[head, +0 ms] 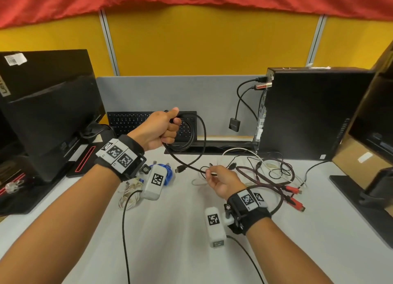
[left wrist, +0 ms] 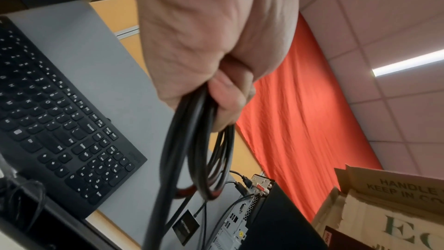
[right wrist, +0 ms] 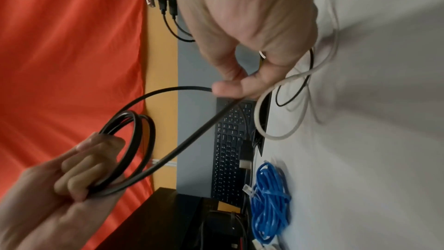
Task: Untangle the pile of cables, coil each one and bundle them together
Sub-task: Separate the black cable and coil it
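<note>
Raised over the desk, my left hand (head: 172,127) grips a coil of black cable (head: 192,135) with several loops; the wrist view shows the same hand (left wrist: 223,98) and the loops of the black cable (left wrist: 204,159) hanging from it. My right hand (head: 209,173) pinches the tail of this cable between thumb and fingers (right wrist: 228,90), near its plug (head: 180,169). A tangle of dark red, black and white cables (head: 272,173) lies on the desk to the right. A coiled blue cable (right wrist: 269,202) and a white cable bundle (head: 129,193) lie at left.
A monitor (head: 49,105) stands at left, and a keyboard (head: 131,122) leans against the grey partition. A black PC tower (head: 308,113) with plugged cables stands at right, beside a cardboard box (head: 359,156) and a monitor base (head: 361,190).
</note>
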A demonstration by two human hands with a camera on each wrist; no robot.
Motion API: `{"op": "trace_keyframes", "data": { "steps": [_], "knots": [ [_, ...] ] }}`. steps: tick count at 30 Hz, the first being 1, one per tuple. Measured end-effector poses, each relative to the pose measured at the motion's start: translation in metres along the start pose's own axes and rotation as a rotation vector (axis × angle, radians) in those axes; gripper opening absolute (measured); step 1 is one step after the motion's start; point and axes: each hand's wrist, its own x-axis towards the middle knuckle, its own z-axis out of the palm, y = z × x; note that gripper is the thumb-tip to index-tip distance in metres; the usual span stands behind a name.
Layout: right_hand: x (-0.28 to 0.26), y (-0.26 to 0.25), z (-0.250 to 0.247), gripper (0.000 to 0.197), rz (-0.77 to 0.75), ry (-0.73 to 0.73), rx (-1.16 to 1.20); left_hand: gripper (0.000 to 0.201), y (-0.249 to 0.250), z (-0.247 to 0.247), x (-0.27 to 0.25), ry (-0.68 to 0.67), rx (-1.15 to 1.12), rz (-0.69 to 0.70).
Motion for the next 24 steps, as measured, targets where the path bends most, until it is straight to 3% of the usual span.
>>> {"op": "trace_keyframes", "data": {
  "steps": [4,7,10,13,18,21,24],
  "knots": [
    [-0.01,0.004,0.001,0.01,-0.066,-0.052,-0.217,0.045,0.001,0.0,0.001,0.095,0.089,0.063],
    [-0.015,0.007,-0.003,0.039,-0.204,-0.048,-0.292,0.045,-0.007,-0.001,0.002,0.141,0.127,0.051],
    [-0.018,-0.003,-0.007,0.016,-0.408,0.078,-0.305,0.045,-0.021,-0.003,0.001,0.129,0.097,-0.016],
    [-0.018,-0.021,-0.009,0.019,-0.718,0.114,-0.413,0.045,-0.035,0.003,-0.001,0.037,0.032,-0.133],
    [-0.021,-0.041,0.0,0.04,-1.389,-0.081,-0.938,0.058,-0.051,0.021,-0.003,-0.195,-0.103,-0.229],
    [-0.022,-0.043,-0.001,0.047,-1.549,-0.267,-1.181,0.069,-0.047,0.026,-0.002,-0.322,-0.031,-0.196],
    [-0.021,-0.043,-0.003,0.047,-1.644,-0.301,-1.289,0.064,-0.048,0.029,-0.004,-0.393,0.131,-0.138]
  ]
}}
